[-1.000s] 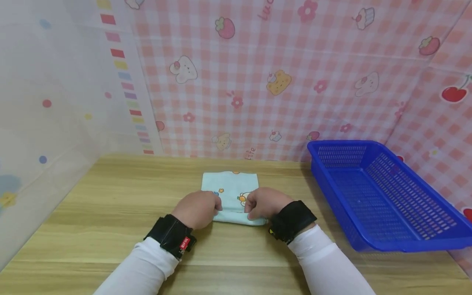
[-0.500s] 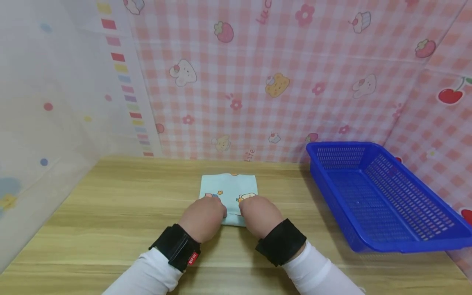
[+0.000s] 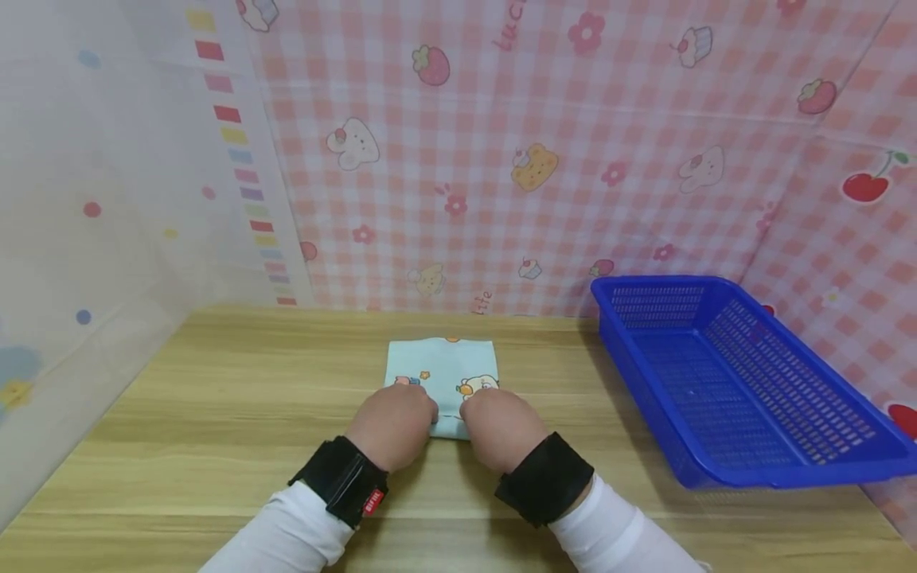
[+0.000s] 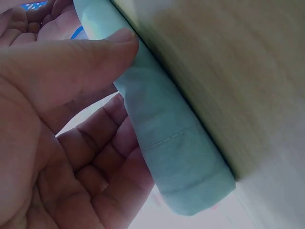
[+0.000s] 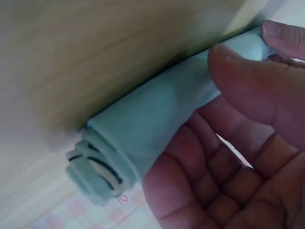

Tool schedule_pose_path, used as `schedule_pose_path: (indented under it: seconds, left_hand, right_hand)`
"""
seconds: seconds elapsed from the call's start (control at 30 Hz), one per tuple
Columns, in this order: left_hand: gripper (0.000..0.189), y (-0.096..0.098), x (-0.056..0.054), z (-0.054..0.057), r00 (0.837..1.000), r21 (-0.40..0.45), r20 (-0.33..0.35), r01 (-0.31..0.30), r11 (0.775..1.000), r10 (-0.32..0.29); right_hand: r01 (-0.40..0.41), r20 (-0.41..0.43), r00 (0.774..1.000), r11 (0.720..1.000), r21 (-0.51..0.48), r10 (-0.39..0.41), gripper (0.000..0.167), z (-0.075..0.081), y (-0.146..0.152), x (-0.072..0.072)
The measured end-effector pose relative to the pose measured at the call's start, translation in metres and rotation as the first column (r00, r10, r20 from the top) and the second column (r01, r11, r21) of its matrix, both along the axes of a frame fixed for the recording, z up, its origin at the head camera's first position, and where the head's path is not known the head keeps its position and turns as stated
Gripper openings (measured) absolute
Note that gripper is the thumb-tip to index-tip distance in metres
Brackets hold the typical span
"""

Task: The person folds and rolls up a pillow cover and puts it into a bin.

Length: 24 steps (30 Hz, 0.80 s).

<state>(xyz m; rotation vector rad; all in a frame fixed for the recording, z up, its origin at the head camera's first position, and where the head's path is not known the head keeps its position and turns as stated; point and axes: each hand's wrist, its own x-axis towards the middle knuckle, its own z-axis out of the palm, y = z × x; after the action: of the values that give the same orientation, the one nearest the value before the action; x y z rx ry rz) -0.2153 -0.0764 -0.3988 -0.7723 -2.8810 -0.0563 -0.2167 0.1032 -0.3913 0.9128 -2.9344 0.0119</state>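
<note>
A pale blue-green cloth with cartoon prints lies on the wooden table, its near edge turned into a roll. My left hand holds the left part of that roll. In the left wrist view the thumb presses the near side of the cloth, with curled fingers along the other side. On the right part, my right hand grips likewise, thumb in front and fingers curled behind. Several layers show at the rolled end of the cloth in the right wrist view. Both hands sit close together, hiding the roll's ends from the head view.
A blue plastic basket with perforated walls stands on the right of the table. Behind the wooden table hangs a pink checked sheet with cartoon prints. White sheeting with coloured dots covers the left side.
Both hands have moved inward along the roll, closer to each other, and now cover its ends in the head view. The cloth stays in nearly the same place. The last half second shows little motion.
</note>
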Motion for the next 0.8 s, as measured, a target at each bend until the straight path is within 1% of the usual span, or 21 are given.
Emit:
schedule_pose_path:
  seconds: [0.2,0.37,0.6,0.8]
  left_hand:
    - [0.016,0.0003,-0.0008,-0.0003,1.0,-0.002,0.001,-0.013,1.0,0.013]
    - [0.015,0.0004,-0.0013,-0.0015,1.0,-0.005,0.008,-0.015,1.0,0.016]
    - [0.014,0.0004,-0.0006,-0.0021,1.0,-0.008,-0.009,-0.015,1.0,0.015]
    - [0.012,0.0007,-0.0003,-0.002,1.0,-0.008,0.004,-0.022,1.0,0.022]
  right_hand:
    - [0.014,0.041,0.999,1.0,-0.011,-0.014,0.012,0.0006,-0.0002,-0.0039]
    - [0.018,0.04,0.999,1.0,-0.02,-0.017,0.014,-0.0023,0.0003,-0.0058]
    - [0.018,0.04,0.999,0.999,-0.027,-0.017,0.012,-0.0047,-0.0006,-0.0089]
    - [0.029,0.057,0.998,0.999,-0.022,-0.028,0.01,-0.005,-0.0012,-0.0098]
